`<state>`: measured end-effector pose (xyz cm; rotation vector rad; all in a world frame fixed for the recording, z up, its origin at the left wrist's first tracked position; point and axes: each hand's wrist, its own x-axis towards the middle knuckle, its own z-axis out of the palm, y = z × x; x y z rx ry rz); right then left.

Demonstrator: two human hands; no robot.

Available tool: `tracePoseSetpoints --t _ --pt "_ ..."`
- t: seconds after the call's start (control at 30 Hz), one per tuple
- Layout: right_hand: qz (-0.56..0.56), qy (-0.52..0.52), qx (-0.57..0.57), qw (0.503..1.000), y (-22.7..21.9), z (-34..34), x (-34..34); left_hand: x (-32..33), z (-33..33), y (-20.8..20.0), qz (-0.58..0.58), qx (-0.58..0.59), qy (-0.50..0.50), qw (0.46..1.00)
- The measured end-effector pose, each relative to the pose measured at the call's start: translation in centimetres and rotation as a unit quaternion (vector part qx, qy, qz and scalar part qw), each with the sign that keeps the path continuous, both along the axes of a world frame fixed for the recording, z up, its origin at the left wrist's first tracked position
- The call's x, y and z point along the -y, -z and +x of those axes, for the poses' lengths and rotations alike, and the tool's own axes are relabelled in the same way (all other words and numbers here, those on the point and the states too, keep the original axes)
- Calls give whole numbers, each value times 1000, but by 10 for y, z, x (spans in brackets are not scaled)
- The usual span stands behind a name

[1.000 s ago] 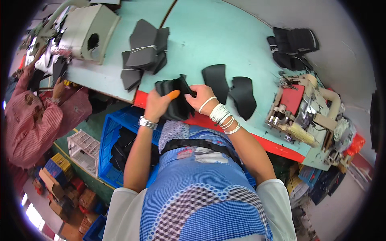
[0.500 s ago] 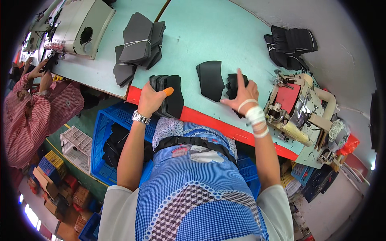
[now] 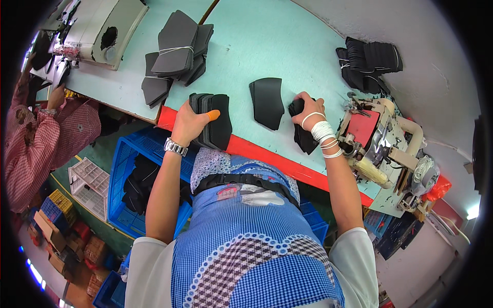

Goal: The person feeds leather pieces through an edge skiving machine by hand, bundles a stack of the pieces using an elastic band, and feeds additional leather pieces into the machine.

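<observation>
At the table's red front edge, my left hand (image 3: pixel 191 124) is closed round a fanned stack of dark grey cut pieces (image 3: pixel 222 126), its orange-covered thumb lying on top. My right hand (image 3: pixel 311 112), with white elastic bands about the wrist, grips a smaller stack of black pieces (image 3: pixel 306 140) that rests on the table; part of that stack is hidden under the fingers. Between the hands lies a flat dark grey stack of shaped pieces (image 3: pixel 267 104), touched by neither. Tied grey bundles (image 3: pixel 176 46) sit beyond my left hand.
A sewing machine (image 3: pixel 371 141) stands close on the right, with tied black bundles (image 3: pixel 371 55) behind it. Another machine (image 3: pixel 102 33) is at the far left, near a co-worker's checked sleeve (image 3: pixel 38 136). A blue crate (image 3: pixel 115 177) holding black pieces stands below the table.
My right hand has gone from spread fingers beside the black pieces to closed on them. My left hand keeps its hold on the grey stack.
</observation>
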<state>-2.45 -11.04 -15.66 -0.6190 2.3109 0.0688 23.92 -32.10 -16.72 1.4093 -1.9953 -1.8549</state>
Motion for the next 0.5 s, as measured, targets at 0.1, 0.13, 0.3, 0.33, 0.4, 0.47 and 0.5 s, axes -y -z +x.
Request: tracePoseSetpoints --t 0.1,0.13,0.3,0.33,0.4,0.47,0.5 --pt "-70 -22 -40 997 -14 5 -2 0 -2 -11 -8 12 19 1000" --pt "-71 -22 -39 996 -20 12 -1 0 -3 -16 -33 34 29 998" --pt "-393 -44 -28 918 -40 88 25 -4 -6 -40 -126 131 61 981" --pt "-408 -51 89 907 -38 107 35 -3 -7 -42 -138 132 54 980" --pt "-372 -106 0 922 -31 132 54 0 -10 -41 -43 67 58 995" --pt "-381 -75 37 921 -22 143 67 2 -11 -35 -40 70 78 994" --pt "-361 -62 48 929 -18 145 71 3 -9 -31 9 51 37 998"
